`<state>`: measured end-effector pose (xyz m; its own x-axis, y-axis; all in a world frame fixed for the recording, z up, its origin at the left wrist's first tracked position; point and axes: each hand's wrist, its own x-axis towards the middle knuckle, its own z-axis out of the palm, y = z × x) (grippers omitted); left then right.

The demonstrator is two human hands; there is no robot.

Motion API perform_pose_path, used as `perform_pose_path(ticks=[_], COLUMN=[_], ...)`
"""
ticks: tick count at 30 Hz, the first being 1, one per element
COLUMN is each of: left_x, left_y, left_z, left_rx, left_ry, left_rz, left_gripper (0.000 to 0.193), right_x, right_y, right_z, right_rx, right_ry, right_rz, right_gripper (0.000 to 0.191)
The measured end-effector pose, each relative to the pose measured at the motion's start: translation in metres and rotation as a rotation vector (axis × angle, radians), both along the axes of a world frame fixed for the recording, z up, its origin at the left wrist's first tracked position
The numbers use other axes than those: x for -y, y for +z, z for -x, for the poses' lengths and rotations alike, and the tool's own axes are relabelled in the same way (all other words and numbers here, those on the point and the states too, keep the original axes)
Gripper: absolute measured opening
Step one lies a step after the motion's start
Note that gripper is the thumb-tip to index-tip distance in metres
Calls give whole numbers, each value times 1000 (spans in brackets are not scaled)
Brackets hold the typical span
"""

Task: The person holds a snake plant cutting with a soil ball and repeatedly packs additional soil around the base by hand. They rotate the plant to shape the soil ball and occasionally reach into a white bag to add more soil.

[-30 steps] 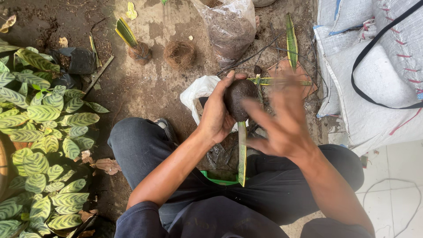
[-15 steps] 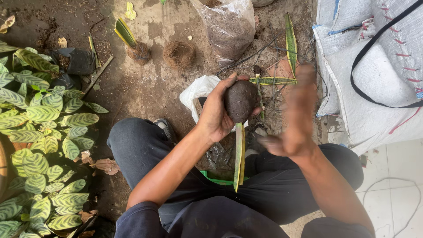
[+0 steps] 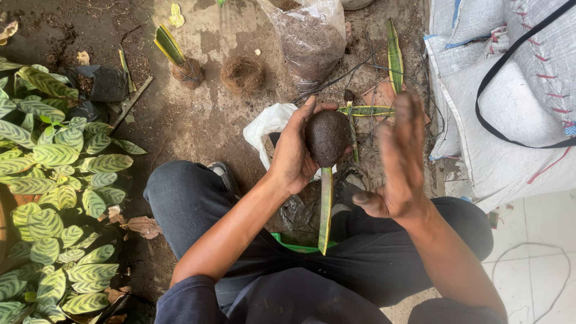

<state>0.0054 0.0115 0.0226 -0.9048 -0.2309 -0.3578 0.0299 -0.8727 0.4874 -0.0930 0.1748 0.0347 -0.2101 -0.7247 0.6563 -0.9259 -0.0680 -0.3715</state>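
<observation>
My left hand [image 3: 295,155] grips a dark, egg-shaped soil ball [image 3: 327,137] with a long yellow-edged green leaf [image 3: 324,210] hanging down from it toward my lap. My right hand [image 3: 398,159] is held flat and open a short way to the right of the ball, palm facing it, soil on the fingers, touching nothing. I sit cross-legged in dark trousers on dirty concrete.
Ahead lie a clear plastic bag of soil [image 3: 312,39], a coir-wrapped ball with a leaf [image 3: 183,66], a loose coir nest [image 3: 242,74], a white plastic bag [image 3: 267,123] and cut leaves [image 3: 394,54]. Striped-leaf plants [image 3: 54,180] fill the left; white sacks [image 3: 510,90] stand right.
My right hand has come off the soil ball and swung out to the right, opening flat. The left hand keeps the ball in about the same place.
</observation>
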Motion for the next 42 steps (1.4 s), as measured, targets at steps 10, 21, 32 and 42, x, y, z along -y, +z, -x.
perform_pose_path(ticks=[10,21,32,42], left_x=[-1,1,3,1], left_y=[2,-1,-8,-8], left_z=[-1,-1,0,1], left_rx=[35,57,-51,-15], left_ry=[-11,18,-1,-8], left_rz=[25,34,-86,-143], left_gripper=[51,50,45,37], right_x=[-5,-2,-3,-2], right_y=[8,0,-9,0], right_z=[-3,-3,0,-3], right_rx=[-77,-169,-168,-126], right_ry=[-36,-8,-80,2], right_rz=[-153,-339,-67,-51], right_gripper=[78,75,83,88])
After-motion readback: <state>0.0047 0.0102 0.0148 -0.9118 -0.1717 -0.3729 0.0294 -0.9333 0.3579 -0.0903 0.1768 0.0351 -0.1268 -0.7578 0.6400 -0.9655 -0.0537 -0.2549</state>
